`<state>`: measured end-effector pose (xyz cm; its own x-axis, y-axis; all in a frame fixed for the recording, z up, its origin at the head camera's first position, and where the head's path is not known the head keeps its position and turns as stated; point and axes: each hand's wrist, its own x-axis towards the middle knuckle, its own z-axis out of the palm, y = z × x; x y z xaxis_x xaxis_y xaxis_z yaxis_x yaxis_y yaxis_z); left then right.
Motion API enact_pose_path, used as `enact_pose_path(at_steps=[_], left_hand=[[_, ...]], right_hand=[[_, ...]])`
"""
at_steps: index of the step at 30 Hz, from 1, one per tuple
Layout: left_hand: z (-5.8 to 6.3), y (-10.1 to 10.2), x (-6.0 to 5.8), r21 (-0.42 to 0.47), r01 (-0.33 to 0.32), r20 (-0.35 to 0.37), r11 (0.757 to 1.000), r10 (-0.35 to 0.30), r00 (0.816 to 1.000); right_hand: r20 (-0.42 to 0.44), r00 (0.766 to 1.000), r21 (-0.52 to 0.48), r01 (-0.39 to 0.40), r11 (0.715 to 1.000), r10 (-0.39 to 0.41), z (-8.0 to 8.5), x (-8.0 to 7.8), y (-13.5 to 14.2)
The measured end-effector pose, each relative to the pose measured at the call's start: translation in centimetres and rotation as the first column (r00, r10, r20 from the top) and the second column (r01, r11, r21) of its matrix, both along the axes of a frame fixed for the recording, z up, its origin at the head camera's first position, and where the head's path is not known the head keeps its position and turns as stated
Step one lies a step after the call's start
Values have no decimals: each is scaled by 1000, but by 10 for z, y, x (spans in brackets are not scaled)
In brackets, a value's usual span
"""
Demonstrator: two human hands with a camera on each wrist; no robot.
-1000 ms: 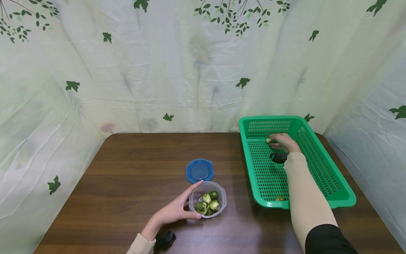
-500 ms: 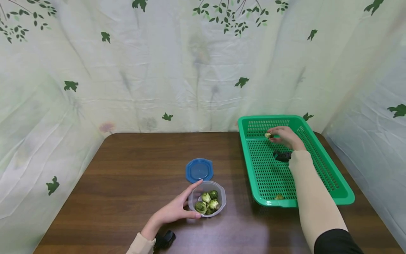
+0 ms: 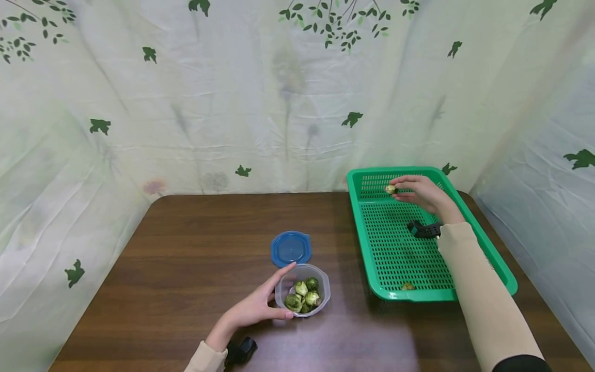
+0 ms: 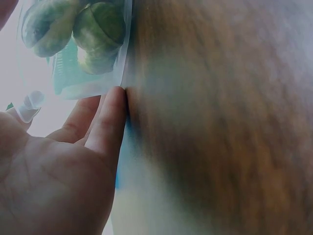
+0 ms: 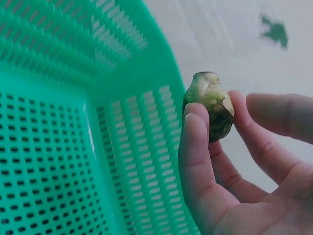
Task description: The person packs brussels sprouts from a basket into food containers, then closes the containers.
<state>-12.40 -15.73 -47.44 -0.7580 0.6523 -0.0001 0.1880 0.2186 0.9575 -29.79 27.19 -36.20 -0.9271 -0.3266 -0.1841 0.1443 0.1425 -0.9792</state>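
Observation:
My right hand [image 3: 425,194] pinches a Brussels sprout [image 3: 391,189] between thumb and fingertips, above the far end of the green basket [image 3: 364,248]. In the right wrist view the sprout [image 5: 210,105] shows a pale stem end and browned outer leaves. My left hand [image 3: 257,305] holds a clear plastic container [image 3: 325,281] from its left side, thumb at the near side and fingers along the far side. Several green Brussels sprouts [image 3: 301,288] lie inside it; two of them [image 4: 100,34] show through the wall in the left wrist view.
A blue lid [image 3: 291,248] lies flat on the brown table [image 3: 200,248] just behind the container. Another yellowish sprout [image 3: 407,287] sits at the basket's near end. Behind the table hangs a leaf-printed curtain [image 3: 200,129].
My right hand has lifted the sprout from the basket's floor, rising toward the far rim and slightly left at the fingertips. My left hand stays on the container.

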Motion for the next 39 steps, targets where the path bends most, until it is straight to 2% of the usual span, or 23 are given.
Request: enact_pose_path(at_steps=[7,21,29,39], left_hand=[[0,0,0,-14,-7,3,1000,7,1000],[2,1,2,1,0,15,1000,0,1000],[2,1,2,4,-2,0,1000,2,1000],[0,0,1,12,2,2,1000,-2,1000]], right_hand=[[-63,994,4,-88,996,88,12,18,-12],[-77,972,43,-217,975,220,25,53,-49],[-69,942,49,-326,944,328,22,73,-79],[-55,887,70,-455,888,459,9,95,-119]])
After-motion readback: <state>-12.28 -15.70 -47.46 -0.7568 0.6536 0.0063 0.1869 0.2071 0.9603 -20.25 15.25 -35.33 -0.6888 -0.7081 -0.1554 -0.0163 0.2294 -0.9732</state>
